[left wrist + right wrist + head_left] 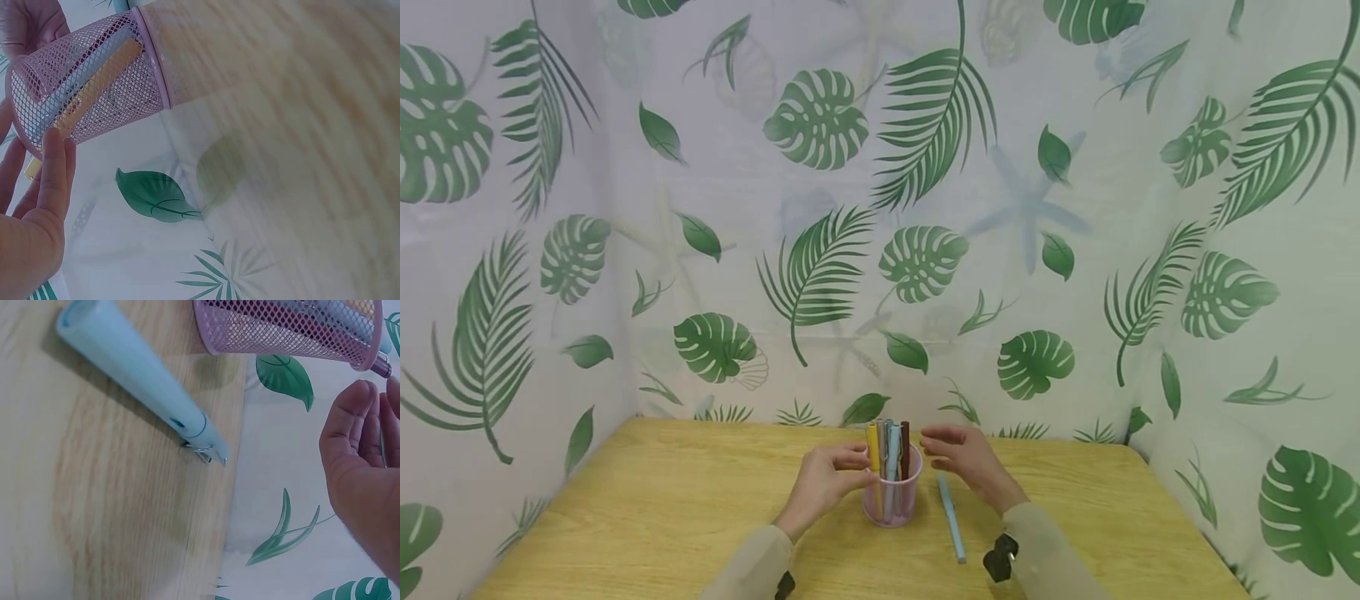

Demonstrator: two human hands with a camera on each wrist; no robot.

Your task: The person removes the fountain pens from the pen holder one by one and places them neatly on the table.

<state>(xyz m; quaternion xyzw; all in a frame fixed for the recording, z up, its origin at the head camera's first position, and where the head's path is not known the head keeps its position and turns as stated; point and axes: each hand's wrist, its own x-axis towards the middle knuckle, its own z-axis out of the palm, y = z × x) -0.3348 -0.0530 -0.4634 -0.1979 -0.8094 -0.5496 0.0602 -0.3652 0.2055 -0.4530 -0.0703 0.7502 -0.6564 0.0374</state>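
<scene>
A pink mesh cup stands on the table holding several pens, among them a yellow pen, a light blue one and a dark red one. My left hand is at the cup's left side, its fingers touching the mesh near the rim in the left wrist view. On the other side, my right hand hovers beside the rim with relaxed fingers and holds nothing. A light blue pen lies on the table right of the cup, below my right hand; its clip end points toward the back wall.
The wooden table reaches back to a white curtain with green leaf prints, which also stands along the left and right sides. A dark device is strapped at each wrist.
</scene>
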